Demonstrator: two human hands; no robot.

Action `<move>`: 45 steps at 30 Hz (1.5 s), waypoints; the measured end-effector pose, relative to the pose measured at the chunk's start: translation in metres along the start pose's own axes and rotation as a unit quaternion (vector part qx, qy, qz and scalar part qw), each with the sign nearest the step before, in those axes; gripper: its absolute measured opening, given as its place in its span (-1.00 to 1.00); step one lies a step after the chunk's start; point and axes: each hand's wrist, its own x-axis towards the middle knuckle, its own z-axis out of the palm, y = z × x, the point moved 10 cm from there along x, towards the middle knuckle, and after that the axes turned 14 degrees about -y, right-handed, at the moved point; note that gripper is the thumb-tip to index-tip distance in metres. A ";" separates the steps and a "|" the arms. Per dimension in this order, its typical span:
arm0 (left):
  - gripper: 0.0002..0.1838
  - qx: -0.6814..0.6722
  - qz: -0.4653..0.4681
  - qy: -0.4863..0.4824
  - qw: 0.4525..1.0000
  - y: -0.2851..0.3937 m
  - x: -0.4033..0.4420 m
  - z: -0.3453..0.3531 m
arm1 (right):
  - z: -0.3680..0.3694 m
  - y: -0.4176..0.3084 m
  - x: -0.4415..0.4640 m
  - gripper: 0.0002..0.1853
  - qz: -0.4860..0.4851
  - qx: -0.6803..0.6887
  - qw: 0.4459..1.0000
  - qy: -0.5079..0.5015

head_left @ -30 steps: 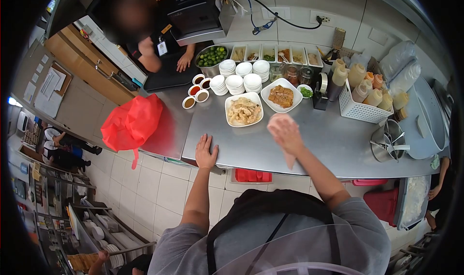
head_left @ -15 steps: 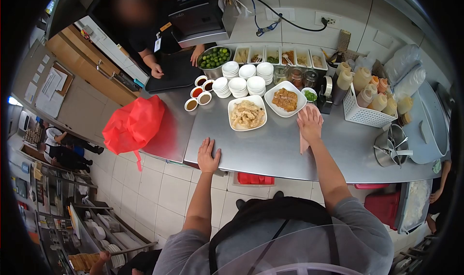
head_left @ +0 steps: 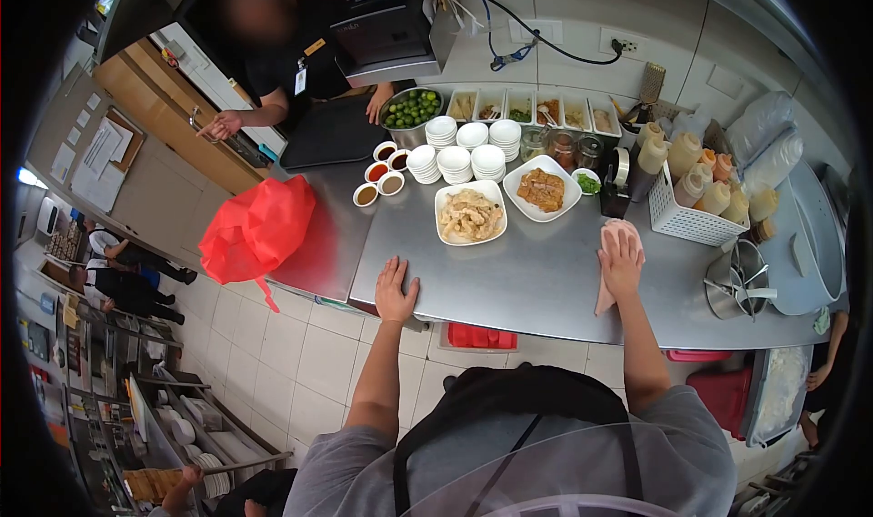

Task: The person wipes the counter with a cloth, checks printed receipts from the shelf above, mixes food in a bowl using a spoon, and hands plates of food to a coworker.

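My right hand [head_left: 621, 264] presses a pink cloth [head_left: 605, 297] against the steel counter [head_left: 536, 281], to the left of the squeeze-bottle basket. Near the counter's front edge my left hand [head_left: 396, 291] lies flat with its fingers spread, holding nothing. Between and beyond my hands stand two white dishes: one [head_left: 470, 212] with pale, sauced pieces, the other [head_left: 543, 190] with browned slices. A small bowl of chopped greens [head_left: 587, 183] sits beside the second dish.
Behind the dishes are stacked white bowls [head_left: 456, 162], sauce cups [head_left: 377, 172] and a pot of green limes [head_left: 411, 110]. A red bag [head_left: 257, 230] lies left; a bottle basket [head_left: 696, 217] and metal pot [head_left: 737, 281] stand right. A co-worker [head_left: 305, 71] stands across the counter.
My right hand has slid the cloth rightward along the counter, away from the dishes. My left hand stays on the counter. The co-worker's one hand has moved out to the left.
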 end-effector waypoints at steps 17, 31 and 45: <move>-0.48 -0.002 0.004 0.000 1.000 0.001 0.003 0.000 | 0.016 -0.057 0.050 -0.47 -0.035 0.018 0.998 -0.047; -0.49 -0.001 0.009 -0.003 1.000 -0.003 0.002 0.002 | 0.000 -0.008 -0.005 -0.46 -0.062 -0.047 0.997 -0.011; -0.52 0.021 0.037 0.013 0.999 0.009 0.005 0.005 | -0.024 0.091 -0.039 -0.38 0.213 -0.090 0.967 0.105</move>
